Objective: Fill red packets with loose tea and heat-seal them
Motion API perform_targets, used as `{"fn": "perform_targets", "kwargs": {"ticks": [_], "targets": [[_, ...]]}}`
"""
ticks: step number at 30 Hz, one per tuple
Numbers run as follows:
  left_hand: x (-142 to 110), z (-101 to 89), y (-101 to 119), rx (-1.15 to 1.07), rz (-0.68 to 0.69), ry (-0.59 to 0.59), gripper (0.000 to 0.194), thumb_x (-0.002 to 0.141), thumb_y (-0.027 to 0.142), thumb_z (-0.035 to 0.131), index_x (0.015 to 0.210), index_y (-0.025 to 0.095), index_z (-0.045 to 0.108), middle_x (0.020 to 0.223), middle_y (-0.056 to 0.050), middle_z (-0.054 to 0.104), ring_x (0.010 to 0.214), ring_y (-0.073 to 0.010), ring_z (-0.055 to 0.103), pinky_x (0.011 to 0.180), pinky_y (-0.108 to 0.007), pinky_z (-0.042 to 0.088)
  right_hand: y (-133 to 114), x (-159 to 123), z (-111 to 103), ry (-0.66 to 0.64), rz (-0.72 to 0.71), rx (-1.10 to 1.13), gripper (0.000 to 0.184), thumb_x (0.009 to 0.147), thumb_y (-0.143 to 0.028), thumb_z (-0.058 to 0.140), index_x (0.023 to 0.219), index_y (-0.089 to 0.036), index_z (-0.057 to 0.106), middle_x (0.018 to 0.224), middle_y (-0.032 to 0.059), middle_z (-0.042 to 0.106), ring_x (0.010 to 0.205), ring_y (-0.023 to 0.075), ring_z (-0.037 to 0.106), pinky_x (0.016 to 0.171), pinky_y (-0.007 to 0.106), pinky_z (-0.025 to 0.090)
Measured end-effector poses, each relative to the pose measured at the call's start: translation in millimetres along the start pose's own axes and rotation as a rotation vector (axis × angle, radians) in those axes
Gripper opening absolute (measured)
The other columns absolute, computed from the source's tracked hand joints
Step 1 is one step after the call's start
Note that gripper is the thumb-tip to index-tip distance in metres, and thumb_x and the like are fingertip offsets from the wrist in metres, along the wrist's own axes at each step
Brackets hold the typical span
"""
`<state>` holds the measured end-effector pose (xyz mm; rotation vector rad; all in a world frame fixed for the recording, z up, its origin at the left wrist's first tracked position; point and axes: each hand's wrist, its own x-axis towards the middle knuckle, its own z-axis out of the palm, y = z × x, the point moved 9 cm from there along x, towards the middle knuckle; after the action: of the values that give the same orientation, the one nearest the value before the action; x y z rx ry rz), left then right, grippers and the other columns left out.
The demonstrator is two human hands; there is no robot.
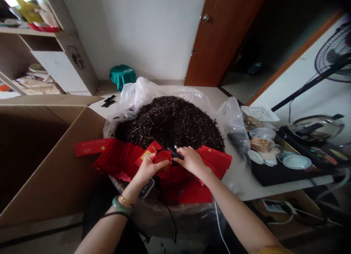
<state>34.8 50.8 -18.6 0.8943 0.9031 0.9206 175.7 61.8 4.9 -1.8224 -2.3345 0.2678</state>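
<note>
My left hand pinches a small red packet in front of the heap. Closed around a small black tool with a shiny metal glint is my right hand, right beside the packet's mouth. The tool's exact kind is hidden by my fingers. Behind both hands rises a big mound of dark dried tea leaves on a clear plastic sheet. Many red packets lie in a fanned row to the left, and more red packets are spread below and right of my hands.
A large open cardboard box stands at the left. To the right, a dark tray carries a clear jar and a white cup. A white cable hangs below the table. Further back are a green-covered stool and a fan.
</note>
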Motion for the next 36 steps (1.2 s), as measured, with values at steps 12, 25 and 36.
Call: {"fn": "perform_targets", "kwargs": {"ticks": [12, 25, 36], "targets": [[2.5, -1.4, -0.6, 0.034, 0.014, 0.01, 0.045, 0.05, 0.041, 0.088, 0.081, 0.012, 0.075, 0.08, -0.008, 0.076, 0.07, -0.0193, 0.07, 0.069, -0.028, 0.055, 18.5, 6.2, -0.6, -0.045, 0.152, -0.013, 0.021, 0.095, -0.03, 0.049, 0.102, -0.019, 0.066, 0.102, 0.0077, 0.071, 0.096, 0.0234, 0.061, 0.078, 0.03, 0.041], [0.8, -1.5, 2.1, 0.04, 0.018, 0.005, 0.047, 0.05, 0.041, 0.088, 0.084, 0.012, 0.075, 0.08, -0.007, 0.076, 0.071, -0.0196, 0.07, 0.07, -0.029, 0.055, -2.6, 4.2, -0.5, 0.014, 0.025, 0.013, 0.017, 0.088, -0.033, 0.063, 0.088, -0.017, 0.068, 0.091, 0.0074, 0.067, 0.092, 0.0237, 0.059, 0.077, 0.029, 0.043], [2.5, -0.9, -1.6, 0.04, 0.004, 0.006, 0.047, 0.049, 0.042, 0.089, 0.082, 0.012, 0.075, 0.079, -0.007, 0.076, 0.07, -0.0191, 0.07, 0.069, -0.028, 0.055, 0.0, 0.0, -8.4, 0.027, 0.058, 0.013, 0.041, 0.084, -0.029, 0.066, 0.121, -0.014, 0.057, 0.11, 0.0135, 0.064, 0.102, 0.0273, 0.057, 0.087, 0.035, 0.044]]}}
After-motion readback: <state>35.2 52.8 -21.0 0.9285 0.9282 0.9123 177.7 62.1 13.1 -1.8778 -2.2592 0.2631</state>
